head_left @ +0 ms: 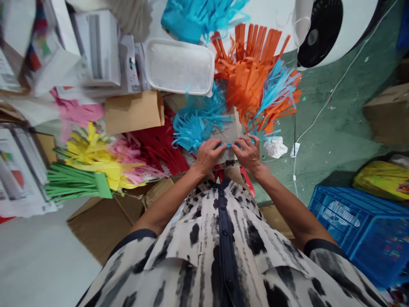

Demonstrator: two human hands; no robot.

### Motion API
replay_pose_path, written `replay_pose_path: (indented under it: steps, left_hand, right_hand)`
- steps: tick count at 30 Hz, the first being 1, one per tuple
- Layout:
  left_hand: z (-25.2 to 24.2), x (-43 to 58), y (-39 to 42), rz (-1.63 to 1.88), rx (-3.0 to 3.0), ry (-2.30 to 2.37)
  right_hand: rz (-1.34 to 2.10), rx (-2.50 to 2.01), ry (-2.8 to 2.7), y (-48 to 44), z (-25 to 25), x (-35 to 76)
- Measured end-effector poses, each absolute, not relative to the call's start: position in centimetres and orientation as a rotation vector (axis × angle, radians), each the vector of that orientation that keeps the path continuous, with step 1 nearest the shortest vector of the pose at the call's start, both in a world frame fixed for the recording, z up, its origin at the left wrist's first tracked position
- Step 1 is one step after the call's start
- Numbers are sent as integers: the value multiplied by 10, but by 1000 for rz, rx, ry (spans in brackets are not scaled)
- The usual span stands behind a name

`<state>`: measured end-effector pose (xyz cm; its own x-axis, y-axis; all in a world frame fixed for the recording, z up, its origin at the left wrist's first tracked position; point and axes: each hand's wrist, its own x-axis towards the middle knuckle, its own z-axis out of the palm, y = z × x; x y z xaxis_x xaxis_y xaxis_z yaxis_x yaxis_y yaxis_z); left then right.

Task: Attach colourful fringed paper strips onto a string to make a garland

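Close together at the table's near edge, my left hand [208, 155] and my right hand [248, 154] pinch a narrow blue paper strip [228, 145] stretched between them. Thumbs and fingertips are closed on its two ends. Just beyond my left hand lies a pile of blue fringed paper [201, 121]. Orange fringed paper [247, 85] spreads behind my right hand, with a light blue fringed bunch [278, 87] across it. A crumpled white paper [275, 147] sits to the right of my right hand.
A white lidded plastic box [179, 66] stands behind the blue pile. Yellow [92, 153], green [76, 181] and dark red fringed paper [159, 147] lie left, near a brown paper bag [132, 113]. A blue crate [361, 230] and a white cable [332, 91] are right.
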<state>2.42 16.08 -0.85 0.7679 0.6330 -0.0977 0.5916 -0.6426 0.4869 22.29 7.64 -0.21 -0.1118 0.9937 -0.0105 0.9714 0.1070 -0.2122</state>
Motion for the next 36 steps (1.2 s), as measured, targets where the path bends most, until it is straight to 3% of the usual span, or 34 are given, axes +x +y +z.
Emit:
replay_pose_path:
  steps: [16,31,36]
  left_hand:
    - [-16,25,162,125,2418,1025]
    - [11,26,172,129,2278,1317]
    - [9,33,166,137,2384,1155]
  right_hand:
    - [342,-2085,-2204,85,-4,223]
    - [369,-2199,-2222,101,8,227]
    - [305,-2058,-2235,87,8,216]
